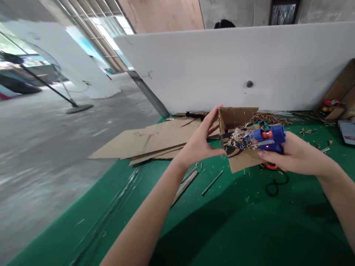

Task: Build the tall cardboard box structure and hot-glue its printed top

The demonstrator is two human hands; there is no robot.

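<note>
My left hand (200, 142) grips the left side of a small open cardboard box (235, 118), thumb low on its front and fingers up along its edge. The box is held above the green table (222, 221). My right hand (291, 155) is wrapped round a blue hot glue gun (270, 137) with an orange trigger part and a lit red light. The gun's nozzle points left at a tuft of straw-like shavings (241, 138) stuck on the box front. The gun's black cord (274, 184) loops on the table below.
Flat cardboard sheets (149, 142) lie at the table's far left corner. Thin sticks (212, 182) and scraps are scattered near the middle. A white board (222, 66) stands along the back edge. An open cardboard box (337, 99) with small items sits far right.
</note>
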